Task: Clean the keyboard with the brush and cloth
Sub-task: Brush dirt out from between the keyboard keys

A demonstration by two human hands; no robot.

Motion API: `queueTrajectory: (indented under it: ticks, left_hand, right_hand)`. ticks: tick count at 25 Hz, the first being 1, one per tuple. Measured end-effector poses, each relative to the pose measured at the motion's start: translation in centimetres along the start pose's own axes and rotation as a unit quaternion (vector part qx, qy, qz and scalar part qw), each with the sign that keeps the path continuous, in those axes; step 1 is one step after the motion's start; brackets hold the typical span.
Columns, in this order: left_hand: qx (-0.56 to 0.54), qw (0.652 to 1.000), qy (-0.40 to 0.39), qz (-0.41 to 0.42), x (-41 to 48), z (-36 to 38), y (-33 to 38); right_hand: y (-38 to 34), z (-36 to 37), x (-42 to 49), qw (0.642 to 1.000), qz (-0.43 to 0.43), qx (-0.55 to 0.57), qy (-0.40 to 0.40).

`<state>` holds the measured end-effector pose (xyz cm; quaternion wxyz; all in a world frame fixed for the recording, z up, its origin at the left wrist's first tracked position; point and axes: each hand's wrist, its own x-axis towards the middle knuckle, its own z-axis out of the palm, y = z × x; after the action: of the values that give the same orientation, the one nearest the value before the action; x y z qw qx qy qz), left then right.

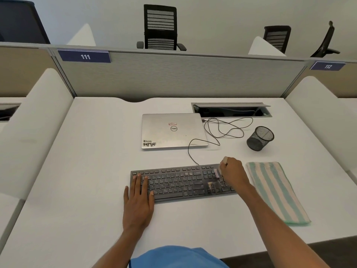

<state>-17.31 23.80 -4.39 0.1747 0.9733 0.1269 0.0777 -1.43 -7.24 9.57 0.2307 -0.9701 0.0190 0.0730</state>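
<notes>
- keyboard: black, full-size, wired; near centre of the white desk. Judged light and rigid, apt to slide; best steadied by pressing one end flat. Keycaps probably delicate if pried.
- left hand: fingers straight, lying flat on the keyboard's left end.
- right hand: fingers curled round the brush, bristles at the right-end keys.
- brush: small, pale handle; judged light and soft-bristled; take by the handle.
- cloth: green-and-white striped, folded, just right of the keyboard; judged soft and limp.
- laptop: closed, beyond the keyboard; "DELL" logo, "WMN" sticker.
- partition signs: "111" far left; "112" far right.
</notes>
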Motion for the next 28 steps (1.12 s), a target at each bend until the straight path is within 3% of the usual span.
queueTrajectory:
  ticks: [3,8,14,20,25,28]
  left_hand:
    - [0.004,1.000,-0.002,-0.001,-0.1,0.1,0.0]
    - [0.007,1.000,-0.006,-0.001,0.2,0.0,0.0]
    - [0.009,1.000,-0.013,-0.003,0.2,0.0,0.1]
    - [0.005,1.000,-0.009,-0.004,0.1,-0.1,0.0]
    - [0.002,1.000,-0.009,-0.004,0.0,-0.1,0.1]
    - [0.004,1.000,-0.010,-0.004,0.0,-0.1,0.1]
  right_hand:
    - [-1.0,-1.1,1.0,0.997,0.004,-0.069,-0.029]
    - [-2.0,-0.3,0.7,0.999,-0.009,0.016,0.041]
    - [-1.4,0.2,-0.4,0.997,0.019,-0.074,-0.012]
    - [-2.2,-0.3,-0.8,0.999,-0.003,-0.001,0.037]
    - [-1.5,-0.3,-1.1,0.997,0.018,-0.075,-0.015]
    - [-2.1,-1.1,-0.2,0.998,0.020,-0.062,0.003]
